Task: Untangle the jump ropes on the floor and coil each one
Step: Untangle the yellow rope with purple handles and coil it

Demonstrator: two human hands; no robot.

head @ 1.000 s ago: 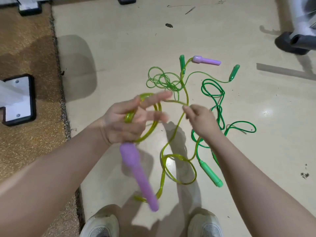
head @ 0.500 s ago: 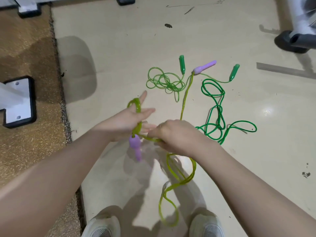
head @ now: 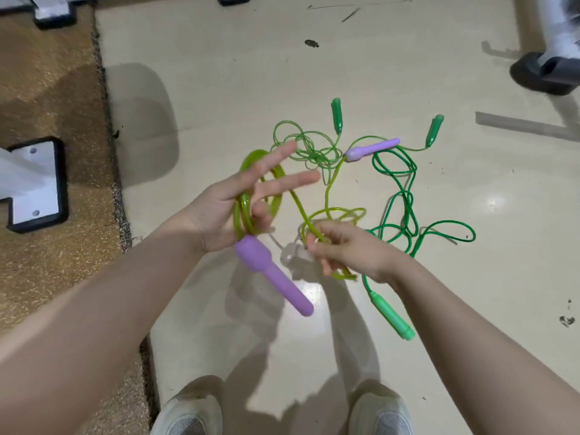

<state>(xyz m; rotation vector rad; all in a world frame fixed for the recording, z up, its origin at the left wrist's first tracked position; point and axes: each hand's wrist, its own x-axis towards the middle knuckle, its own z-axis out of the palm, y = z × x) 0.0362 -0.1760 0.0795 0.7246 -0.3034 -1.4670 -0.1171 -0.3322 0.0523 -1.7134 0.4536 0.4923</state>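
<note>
1. the left hand (head: 232, 208) is raised over the floor (head: 219, 73) with its index and middle fingers stretched out straight; several loops of the yellow-green rope (head: 243, 211) circle the hand, and the lower fingers and thumb curl in around those loops.
2. a purple handle (head: 273, 274) hangs from that coil just below the palm, slanting down toward the right.
3. the right hand (head: 348, 249) pinches a stretch of the same yellow-green rope between curled fingers; the fingertips are blurred, so the exact grasp is hard to read.
4. from the right hand the rope runs up across the floor to the second purple handle (head: 372, 149), which lies flat near the middle of the pile.
5. a thin light green rope (head: 309, 149) sits in a loose knot beyond the left fingertips, with one dark green handle (head: 336, 116) above it and another green handle (head: 434, 130) farther right.
6. a thicker dark green rope (head: 405, 196) winds down the right side of the pile, ending at a light green handle (head: 392, 315) beside the right forearm.
7. a brown mat (head: 47, 89) borders the floor on the left, and two pale shoes (head: 188, 412) show at the bottom edge.
</note>
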